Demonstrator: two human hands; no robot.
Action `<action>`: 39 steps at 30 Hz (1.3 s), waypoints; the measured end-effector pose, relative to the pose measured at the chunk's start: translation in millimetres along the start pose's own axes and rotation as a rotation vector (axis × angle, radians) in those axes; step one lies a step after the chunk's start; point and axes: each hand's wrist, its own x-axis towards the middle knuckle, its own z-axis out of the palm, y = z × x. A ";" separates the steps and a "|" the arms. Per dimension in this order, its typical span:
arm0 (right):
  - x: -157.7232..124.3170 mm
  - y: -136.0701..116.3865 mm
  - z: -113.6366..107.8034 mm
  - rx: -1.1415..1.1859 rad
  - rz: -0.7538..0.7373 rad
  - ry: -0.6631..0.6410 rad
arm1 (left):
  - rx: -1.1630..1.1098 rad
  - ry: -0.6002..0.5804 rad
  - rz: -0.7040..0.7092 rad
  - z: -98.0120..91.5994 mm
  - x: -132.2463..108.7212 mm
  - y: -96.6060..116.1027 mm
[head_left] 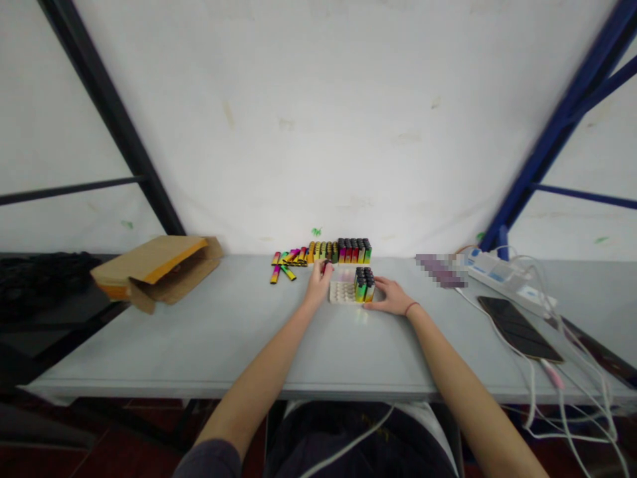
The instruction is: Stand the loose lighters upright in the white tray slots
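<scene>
My left hand (316, 284) is closed at the left end of a pale tray (342, 293) with rows of round hollows. Between its fingertips is a small dark-red lighter (326, 266), mostly hidden. At the tray's right end, upright lighters (365, 287) with black tops and green-yellow bodies stand in rows. My right hand (393, 297) grips that end of the tray, thumb at the near corner and fingers behind. Beyond the tray stand more upright lighters (354, 251) with black tops, beside a yellow group (322, 251). Several colourful lighters (288, 260) lie loose farther left.
An open cardboard box (164, 269) lies at the left of the grey table (223, 345). At the right are a phone (520, 327), a purple, partly blurred flat object (440, 271), a white power strip (507, 282) and tangled white cables. A wall rises behind.
</scene>
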 end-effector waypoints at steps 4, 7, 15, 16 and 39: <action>-0.6 -0.6 -0.5 -0.001 0.005 -0.012 | 0.091 -0.075 0.122 4.5 -2.5 -3.6; -0.7 -1.0 -0.7 0.000 0.009 -0.017 | 0.039 -0.105 0.072 8.0 -2.9 -5.5; 0.1 0.6 2.1 -0.022 0.032 -0.047 | 0.093 -0.206 0.019 8.7 -10.3 -5.8; 0.2 0.8 2.4 -0.022 0.034 -0.044 | 0.113 -0.212 0.016 8.6 -11.8 -4.9; -0.5 0.2 2.4 -0.037 0.035 -0.038 | 0.745 -0.249 0.386 5.3 -14.2 5.1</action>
